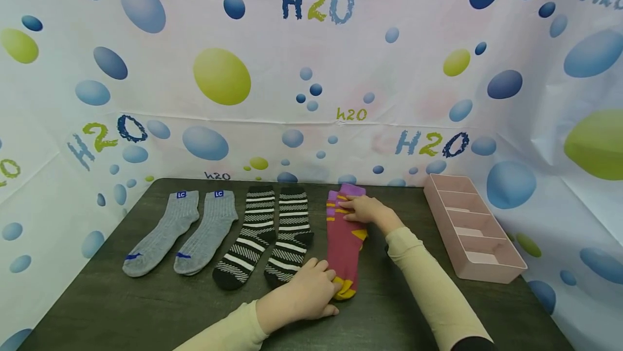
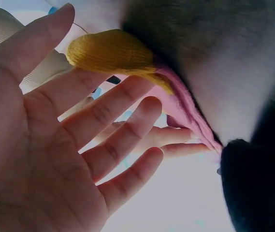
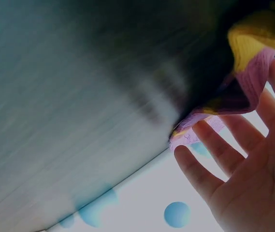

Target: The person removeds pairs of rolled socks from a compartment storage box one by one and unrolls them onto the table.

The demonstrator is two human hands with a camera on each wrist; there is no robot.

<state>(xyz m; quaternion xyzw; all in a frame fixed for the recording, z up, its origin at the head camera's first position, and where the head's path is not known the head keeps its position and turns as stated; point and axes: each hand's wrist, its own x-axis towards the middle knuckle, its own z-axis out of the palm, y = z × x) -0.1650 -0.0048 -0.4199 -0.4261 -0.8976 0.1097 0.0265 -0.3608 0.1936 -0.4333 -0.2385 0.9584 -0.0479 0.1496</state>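
Observation:
A pair of maroon socks (image 1: 343, 248) with yellow toes and heels and purple cuffs lies stacked on the dark table, one sock slightly offset from the other. My left hand (image 1: 307, 291) touches the yellow toe end; in the left wrist view its fingers are extended under the yellow toe (image 2: 110, 50). My right hand (image 1: 369, 211) rests on the socks near the purple cuffs, fingers fairly straight against the fabric (image 3: 255, 72) in the right wrist view. To the left lie two black-and-white striped socks (image 1: 258, 221), then two grey socks (image 1: 165, 237) with blue marks.
A pink box (image 1: 443, 226) with several compartments stands at the right side of the dark table (image 1: 389, 308). Behind the table hangs a white curtain (image 1: 272, 42) with blue and green spots and H2O lettering.

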